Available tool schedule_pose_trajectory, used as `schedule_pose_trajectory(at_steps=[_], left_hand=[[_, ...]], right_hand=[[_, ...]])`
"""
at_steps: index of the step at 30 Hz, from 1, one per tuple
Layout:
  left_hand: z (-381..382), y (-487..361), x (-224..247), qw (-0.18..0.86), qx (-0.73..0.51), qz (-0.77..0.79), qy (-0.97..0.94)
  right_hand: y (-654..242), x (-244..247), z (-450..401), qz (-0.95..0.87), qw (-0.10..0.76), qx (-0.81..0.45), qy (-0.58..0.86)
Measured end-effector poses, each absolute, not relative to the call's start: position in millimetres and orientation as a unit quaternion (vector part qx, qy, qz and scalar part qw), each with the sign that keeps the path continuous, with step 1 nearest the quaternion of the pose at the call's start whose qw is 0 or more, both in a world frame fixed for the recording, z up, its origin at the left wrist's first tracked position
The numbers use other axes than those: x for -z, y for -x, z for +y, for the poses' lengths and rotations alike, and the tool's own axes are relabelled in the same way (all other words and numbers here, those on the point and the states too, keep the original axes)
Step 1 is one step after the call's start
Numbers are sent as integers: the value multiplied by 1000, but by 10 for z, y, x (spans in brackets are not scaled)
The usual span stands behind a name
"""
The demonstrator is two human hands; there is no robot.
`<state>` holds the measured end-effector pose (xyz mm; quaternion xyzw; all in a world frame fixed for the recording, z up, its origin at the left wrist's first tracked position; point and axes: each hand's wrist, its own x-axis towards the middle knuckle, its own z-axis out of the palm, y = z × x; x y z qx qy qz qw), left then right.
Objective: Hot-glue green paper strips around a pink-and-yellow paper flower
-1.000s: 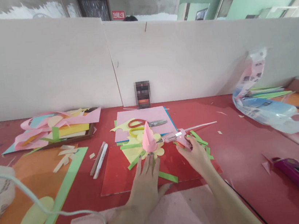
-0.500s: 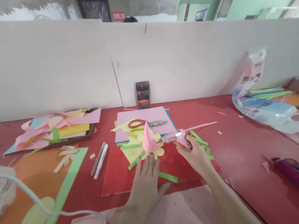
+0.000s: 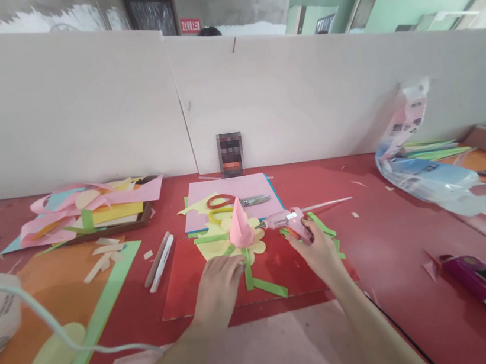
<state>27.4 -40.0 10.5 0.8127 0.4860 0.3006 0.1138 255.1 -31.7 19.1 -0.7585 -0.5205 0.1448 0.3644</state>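
Your two hands are apart from each other, both above the red board (image 3: 181, 294). Your right hand (image 3: 316, 245) is wrapped around the handle of the pink glue gun (image 3: 291, 218), and a clear glue stick (image 3: 329, 202) comes out behind it to the right. The nozzle points to the left and lies very near the base of the pink paper cone (image 3: 241, 233), which covers the middle of the yellow paper flower (image 3: 258, 245); whether they touch, I cannot tell. Your left hand (image 3: 218, 286) is at the near-left edge of this flower, fingers bent inward, just beside a green paper strip (image 3: 248, 274) – I cannot tell if the fingertips pinch anything. On the far side, the scissors (image 3: 254, 200) lie on a pink sheet (image 3: 195, 206). In my judgement, the step in hand is gluing these paper pieces. The next move seems to call for a steady left hand on the paper and a nozzle well aimed at the joint – with your fingers kept away from the hot tip.
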Motion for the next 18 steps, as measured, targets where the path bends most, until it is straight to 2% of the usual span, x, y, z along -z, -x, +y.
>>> schedule_pose_trajectory(at_steps=[5, 10, 18], left_hand=[[-391, -229, -141, 120, -333, 536, -766], [-419, -227, -176, 206, -285, 583, -733], [-402, -235, -198, 198, -267, 603, -725]], right_hand=[[-2537, -210, -315, -517, 367, -146, 759], [-2535, -218, -314, -511, 368, -144, 764], [-2537, -211, -321, -518, 364, -142, 760]])
